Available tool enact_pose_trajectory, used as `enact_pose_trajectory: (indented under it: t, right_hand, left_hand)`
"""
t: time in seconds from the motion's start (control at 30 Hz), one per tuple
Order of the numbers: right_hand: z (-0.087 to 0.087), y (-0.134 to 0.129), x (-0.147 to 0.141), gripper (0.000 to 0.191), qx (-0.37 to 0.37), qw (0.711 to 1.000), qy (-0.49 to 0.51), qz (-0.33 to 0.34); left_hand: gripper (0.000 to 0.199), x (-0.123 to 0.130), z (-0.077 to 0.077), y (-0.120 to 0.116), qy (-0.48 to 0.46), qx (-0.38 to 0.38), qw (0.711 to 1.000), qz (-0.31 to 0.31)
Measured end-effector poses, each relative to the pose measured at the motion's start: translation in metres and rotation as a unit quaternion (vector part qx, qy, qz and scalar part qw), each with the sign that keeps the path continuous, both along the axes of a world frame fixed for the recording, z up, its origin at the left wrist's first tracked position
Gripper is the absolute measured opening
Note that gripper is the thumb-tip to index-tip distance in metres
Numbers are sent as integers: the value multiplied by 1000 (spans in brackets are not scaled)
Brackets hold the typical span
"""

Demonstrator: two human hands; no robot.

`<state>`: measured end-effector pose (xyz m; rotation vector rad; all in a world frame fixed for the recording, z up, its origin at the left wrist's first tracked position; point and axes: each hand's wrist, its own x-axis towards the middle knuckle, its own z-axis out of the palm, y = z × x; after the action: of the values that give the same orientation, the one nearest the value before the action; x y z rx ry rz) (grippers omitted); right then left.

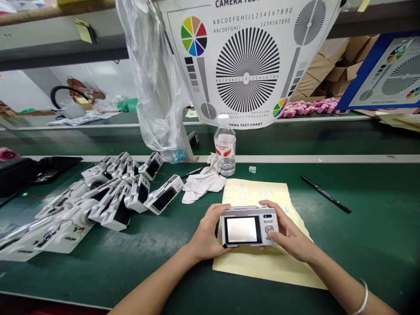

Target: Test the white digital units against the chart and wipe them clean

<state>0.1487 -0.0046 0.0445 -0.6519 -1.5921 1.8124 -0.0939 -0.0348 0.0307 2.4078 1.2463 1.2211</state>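
Note:
A silver digital camera (218, 236) is held level between both hands above a yellow sheet (262, 267), its lit screen facing me. My left hand (207, 234) grips the camera's left end, thumb and fingers closed on its top and bottom edges. Around the right end my right hand (290, 232) is closed, with the thumb on the round control pad and a finger along the top edge. The screen looks mostly white. Small pale stickers lie in rows on the sheet behind the camera. The camera's front is hidden from me.
Several opened silver cameras (164, 195) with loose wires lie piled on the left. A water bottle (225, 151), a white cloth (205, 186) and a black pen (326, 194) are on the green bench. A camera test chart (210, 43) hangs ahead beside a plastic bag (151, 87).

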Motion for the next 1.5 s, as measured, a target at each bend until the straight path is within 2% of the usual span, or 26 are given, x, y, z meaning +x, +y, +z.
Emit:
enact_pose_trajectory:
  t: [0.33,0.63,0.9,1.5]
  right_hand:
    - [-1,-1,1,55,8,1000,12,8]
    - [-7,3,2,59,-5,1000,10,-5]
    - [-8,4,0,42,-34,999,16,-17]
    - [-2,0,-2,49,-57,998,11,-38]
  left_hand:
    - [76,1,0,0,0,17,1000,-4]
    - [76,1,-2,0,-1,15,1000,-9]
    - [75,2,-3,1,5,47,999,-16]
    - [73,2,-3,1,-3,44,999,-17]
